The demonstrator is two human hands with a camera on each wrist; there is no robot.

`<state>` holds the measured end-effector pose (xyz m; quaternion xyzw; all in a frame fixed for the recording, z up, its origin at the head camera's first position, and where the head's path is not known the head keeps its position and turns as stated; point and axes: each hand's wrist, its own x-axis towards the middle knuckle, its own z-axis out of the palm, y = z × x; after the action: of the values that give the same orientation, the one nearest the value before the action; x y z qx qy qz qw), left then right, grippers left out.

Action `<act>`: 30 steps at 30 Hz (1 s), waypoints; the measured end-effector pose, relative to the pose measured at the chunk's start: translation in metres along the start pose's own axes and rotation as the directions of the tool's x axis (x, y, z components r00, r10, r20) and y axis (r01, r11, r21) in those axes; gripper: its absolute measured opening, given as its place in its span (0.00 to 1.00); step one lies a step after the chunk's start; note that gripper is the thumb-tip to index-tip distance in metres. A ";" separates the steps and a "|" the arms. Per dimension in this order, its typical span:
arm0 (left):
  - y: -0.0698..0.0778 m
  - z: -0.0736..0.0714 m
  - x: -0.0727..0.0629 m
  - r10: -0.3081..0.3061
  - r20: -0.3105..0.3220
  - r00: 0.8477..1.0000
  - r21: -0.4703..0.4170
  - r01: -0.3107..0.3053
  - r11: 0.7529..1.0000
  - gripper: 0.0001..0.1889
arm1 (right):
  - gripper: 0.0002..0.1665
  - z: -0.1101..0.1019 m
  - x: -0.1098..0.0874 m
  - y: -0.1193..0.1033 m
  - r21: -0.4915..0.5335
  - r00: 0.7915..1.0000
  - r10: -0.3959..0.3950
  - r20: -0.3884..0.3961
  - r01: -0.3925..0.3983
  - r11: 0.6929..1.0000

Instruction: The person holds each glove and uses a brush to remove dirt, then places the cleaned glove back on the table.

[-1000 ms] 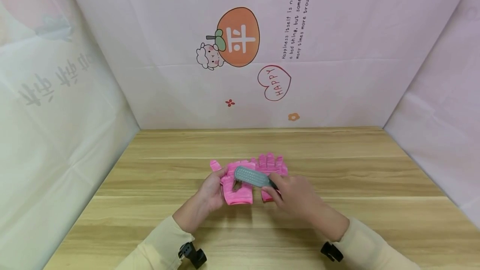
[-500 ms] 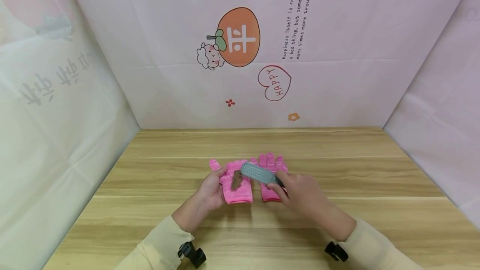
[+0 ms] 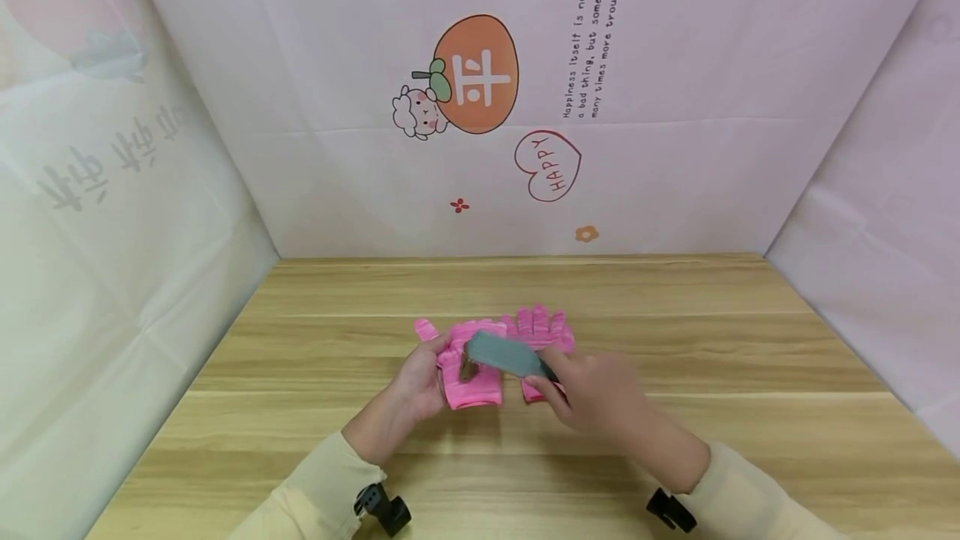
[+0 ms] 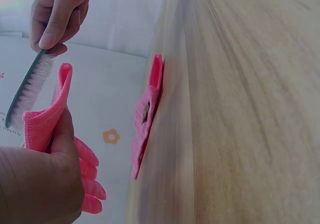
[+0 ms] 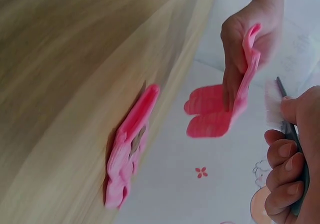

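Observation:
My left hand (image 3: 422,382) holds a pink knitted glove (image 3: 478,392) raised off the table, with the glove's fingers pointing away. A brown patch (image 3: 468,370) shows on the glove's upper face. In my right hand (image 3: 596,390) is a scrub brush (image 3: 502,353) with a grey-green back, gripped by its handle over that glove. Pale bristles of the brush (image 4: 31,86) face the glove in the left wrist view; a small gap seems to lie between them. A second pink glove (image 5: 120,159) lies on the table, bearing a brown patch (image 5: 137,142) too.
The wooden table (image 3: 337,298) meets a printed white backdrop (image 3: 360,190) at its far edge. White cloth sides (image 3: 150,232) stand at left and right. Black wrist cameras (image 3: 382,508) sit at both sleeves.
The brush moved right and away from the brown patch half a second ago, then came back left over the held glove. My left hand and the second glove stay nearly still.

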<state>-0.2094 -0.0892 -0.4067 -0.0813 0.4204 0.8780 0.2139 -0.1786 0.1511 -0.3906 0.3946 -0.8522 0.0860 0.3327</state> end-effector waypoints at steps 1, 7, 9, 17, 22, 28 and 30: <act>0.000 0.000 0.000 -0.002 0.005 1.000 0.001 0.002 1.000 0.17 | 0.29 0.001 0.001 -0.002 0.016 1.000 -0.016 -0.005 0.016 1.000; -0.001 0.000 0.001 -0.001 0.009 1.000 -0.002 0.001 1.000 0.16 | 0.21 0.006 0.001 -0.009 0.085 0.997 -0.013 0.082 0.006 0.996; -0.001 0.000 0.001 0.000 0.015 1.000 -0.004 0.000 1.000 0.17 | 0.20 0.007 0.001 -0.009 0.081 0.994 0.000 0.112 -0.009 0.997; -0.003 -0.002 0.001 0.010 -0.003 1.000 0.009 -0.010 1.000 0.18 | 0.18 0.007 -0.001 -0.009 0.072 0.990 0.027 0.139 -0.038 0.997; -0.002 -0.003 0.001 0.006 -0.035 0.999 0.010 -0.006 1.000 0.17 | 0.20 0.008 -0.006 -0.005 0.060 0.991 0.039 0.130 -0.047 0.997; -0.002 -0.003 -0.001 0.015 -0.047 0.999 -0.001 -0.015 1.000 0.15 | 0.33 0.006 -0.011 -0.001 0.027 0.989 0.059 0.135 -0.064 0.998; -0.002 -0.003 -0.001 0.020 -0.049 0.999 0.006 -0.020 1.000 0.16 | 0.34 0.004 -0.012 -0.001 0.022 0.988 0.073 0.138 -0.077 0.997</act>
<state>-0.2082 -0.0909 -0.4100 -0.0982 0.4289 0.8766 0.1948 -0.1741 0.1567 -0.4015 0.3719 -0.8860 0.0828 0.2645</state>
